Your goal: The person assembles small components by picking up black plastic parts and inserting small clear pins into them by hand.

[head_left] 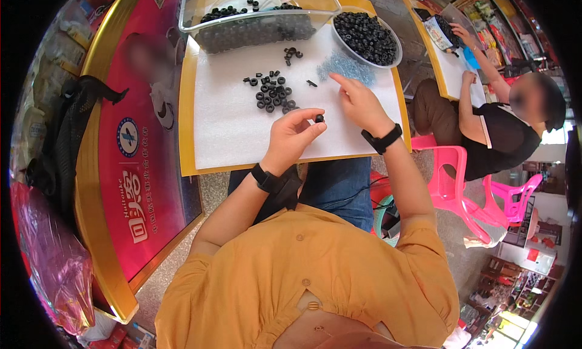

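A small black ring-shaped part [319, 118] is pinched between the thumb and forefinger of my left hand [291, 137], just above the white table sheet [224, 140]. To the right, my right hand [364, 108] has its forefinger stretched out and seems to hold nothing. Its fingertips are beside a heap of small clear bluish pieces [348, 70]. Left of that fingertip lies a tiny black pin-like part [311, 83]. Farther left, several loose black rings [274, 94] are gathered in a group, with a smaller cluster of black parts [293, 53] beyond them.
At the table's far side stand a clear plastic bin [257, 33] of black parts and a round tub [397, 57] heaped with black rings. A red panel with a gold frame [91, 167] borders the left. On the right, another person sits at a second table [445, 76], near pink chairs [445, 179].
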Tool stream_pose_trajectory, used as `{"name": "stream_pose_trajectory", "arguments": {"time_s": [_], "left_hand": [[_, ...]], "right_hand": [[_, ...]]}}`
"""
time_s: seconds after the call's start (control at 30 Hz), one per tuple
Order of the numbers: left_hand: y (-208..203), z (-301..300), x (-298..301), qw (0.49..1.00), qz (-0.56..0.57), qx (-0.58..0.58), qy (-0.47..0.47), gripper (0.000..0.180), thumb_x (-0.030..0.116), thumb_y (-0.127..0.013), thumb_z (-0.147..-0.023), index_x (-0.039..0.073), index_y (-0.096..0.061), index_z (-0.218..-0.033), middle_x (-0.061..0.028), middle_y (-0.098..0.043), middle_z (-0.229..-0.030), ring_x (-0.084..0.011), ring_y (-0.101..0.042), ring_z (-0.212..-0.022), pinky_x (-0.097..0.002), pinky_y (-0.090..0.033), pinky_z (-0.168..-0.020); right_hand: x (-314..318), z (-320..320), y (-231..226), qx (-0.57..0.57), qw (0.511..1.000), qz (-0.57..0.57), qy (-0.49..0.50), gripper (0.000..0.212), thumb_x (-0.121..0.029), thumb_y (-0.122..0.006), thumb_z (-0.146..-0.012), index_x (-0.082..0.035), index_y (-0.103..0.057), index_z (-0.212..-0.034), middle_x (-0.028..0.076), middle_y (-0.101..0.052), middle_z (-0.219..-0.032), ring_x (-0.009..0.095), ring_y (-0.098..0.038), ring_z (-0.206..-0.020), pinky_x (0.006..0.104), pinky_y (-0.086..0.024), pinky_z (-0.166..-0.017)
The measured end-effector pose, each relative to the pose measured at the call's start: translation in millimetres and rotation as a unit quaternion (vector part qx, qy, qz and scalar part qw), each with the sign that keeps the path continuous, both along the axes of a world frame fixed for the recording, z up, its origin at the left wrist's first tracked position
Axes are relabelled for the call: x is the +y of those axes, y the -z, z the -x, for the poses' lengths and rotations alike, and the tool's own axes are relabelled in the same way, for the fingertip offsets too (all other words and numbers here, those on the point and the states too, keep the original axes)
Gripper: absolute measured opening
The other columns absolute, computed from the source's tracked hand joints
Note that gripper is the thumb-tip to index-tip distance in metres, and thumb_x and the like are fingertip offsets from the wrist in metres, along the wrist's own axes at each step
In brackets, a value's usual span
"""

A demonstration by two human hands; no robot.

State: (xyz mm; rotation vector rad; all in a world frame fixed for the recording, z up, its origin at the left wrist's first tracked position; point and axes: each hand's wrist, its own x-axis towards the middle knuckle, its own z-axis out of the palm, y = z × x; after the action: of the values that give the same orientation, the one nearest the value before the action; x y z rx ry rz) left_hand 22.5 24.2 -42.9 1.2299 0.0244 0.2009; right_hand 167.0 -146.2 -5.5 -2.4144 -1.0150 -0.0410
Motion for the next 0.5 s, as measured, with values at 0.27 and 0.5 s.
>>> {"name": "stream_pose_trajectory", "arguments": {"time_s": [0.27, 0.5], "left_hand": [[-1.4, -0.1, -1.6, 1.0, -0.021, 0.002, 0.0, 0.026, 0.005, -0.076, -0.086, 0.004, -0.072, -0.111, 0.0023, -0.064, -0.092, -0.0022, -0.051, -0.068, -0.0187, -0.043, -0.063], [1.0, 0.6, 0.0, 1.0, -0.022, 0.0, -0.002, 0.026, 0.007, -0.077, -0.086, 0.005, -0.072, -0.111, 0.0028, -0.063, -0.092, -0.0017, -0.049, -0.067, -0.0188, -0.041, -0.062]], "right_hand": [[-3.2, 5.7, -3.4, -0.01, 0.999, 0.043, -0.026, 0.035, -0.003, -0.052, -0.089, -0.01, -0.064, -0.12, 0.016, -0.062, -0.099, 0.037, -0.063, -0.093, 0.0444, -0.052, -0.081], [-20.3, 13.8, 0.9, 0.041, 0.998, -0.046, -0.007, 0.033, -0.004, -0.054, -0.088, -0.01, -0.066, -0.117, 0.017, -0.065, -0.093, 0.035, -0.063, -0.09, 0.0431, -0.051, -0.081]]}}
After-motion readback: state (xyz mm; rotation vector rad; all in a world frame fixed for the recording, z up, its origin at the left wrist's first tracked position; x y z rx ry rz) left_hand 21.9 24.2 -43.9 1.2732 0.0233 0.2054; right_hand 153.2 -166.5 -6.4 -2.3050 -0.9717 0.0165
